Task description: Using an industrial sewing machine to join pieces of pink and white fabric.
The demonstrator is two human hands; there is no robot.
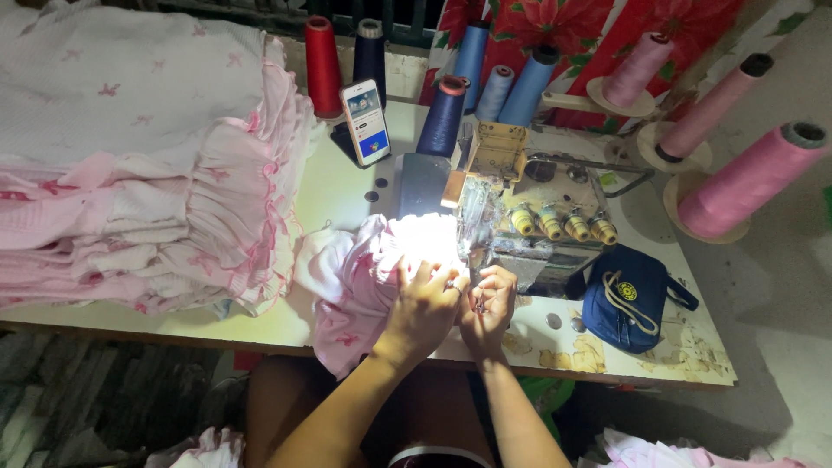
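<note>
We have both hands pressed close together at the sewing machine [520, 217], right under its bright lamp. Our left hand [426, 305] lies flat with fingers spread on the pink ruffled garment [355, 277], pinning the cloth to the desk [338, 186] just beside the needle area. Our right hand [490, 303] is curled, fingertips pinched on the cloth edge beside the left; whether it also holds some small tool we cannot tell, since the glare washes that spot out. The garment bunches to the left of the machine and droops over the desk's front edge.

To do this well, we judge the cloth should stay flat and evenly fed, fingers clear of the needle, with the ruffle kept from folding under.

The desk is pale and worn, its paint chipped near the right front. On it sit a tall stack of pink garments [147, 165], a propped phone [365, 121], thread cones [323, 65] in red, blue and pink, and a dark blue pouch [626, 299]. The room around is dim.
</note>
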